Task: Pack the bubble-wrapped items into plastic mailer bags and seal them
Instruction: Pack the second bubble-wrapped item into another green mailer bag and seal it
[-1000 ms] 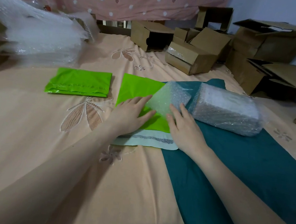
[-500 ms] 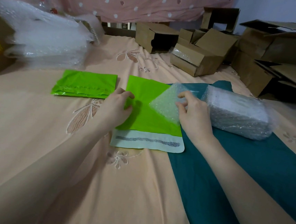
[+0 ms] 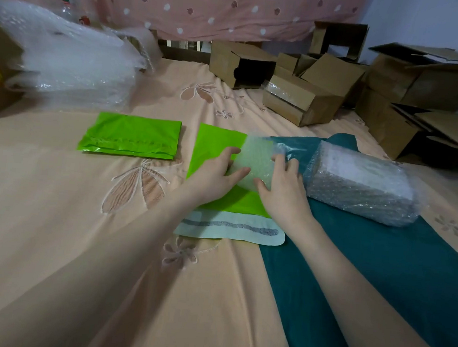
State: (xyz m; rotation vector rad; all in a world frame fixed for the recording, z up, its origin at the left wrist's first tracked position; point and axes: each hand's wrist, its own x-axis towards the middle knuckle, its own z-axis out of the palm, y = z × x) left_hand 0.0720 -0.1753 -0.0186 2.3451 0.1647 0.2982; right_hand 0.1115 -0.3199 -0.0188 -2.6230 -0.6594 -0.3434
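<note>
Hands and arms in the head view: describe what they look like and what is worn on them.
Two bare hands, the left hand and the right hand, on bare forearms running in from the bottom edge. No sleeves, gloves, watch, rings or bracelets show. Fingernails look short and unpainted, as far as the picture shows.

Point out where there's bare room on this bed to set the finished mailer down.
Bare bedsheet lies in front of the sealed green mailer, left of the left hand, and near the flower embroidery between the bubble wrap pile and cardboard boxes. The far right is crowded.
</note>
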